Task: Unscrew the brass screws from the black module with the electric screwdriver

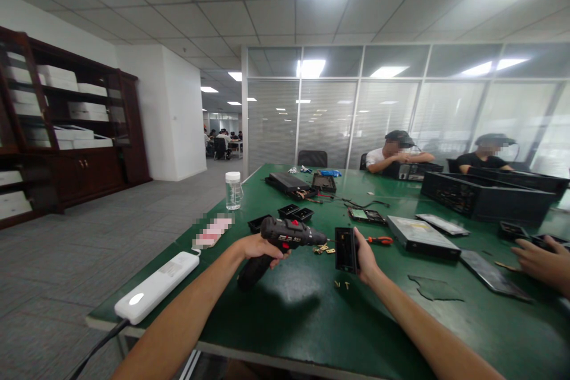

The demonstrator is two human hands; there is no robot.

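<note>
My left hand (260,247) is wrapped round the grip of a black electric screwdriver (285,240), whose nose points right toward a small black box-shaped part (345,249). My right hand (366,256) holds that part upright on its edge on the green table (312,314). Small brass screws (342,284) lie on the table just below the part, and more brass bits (324,249) sit by the driver's nose. A red-handled tool (380,240) lies just behind my right hand.
A white power strip (155,286) lies at the table's left edge, a clear bottle (233,190) farther back. A disc drive (422,237), black trays (295,212), opened computer cases (485,199) and cables lie across the table. Two people sit at the far side; another person's hand (541,261) rests at right.
</note>
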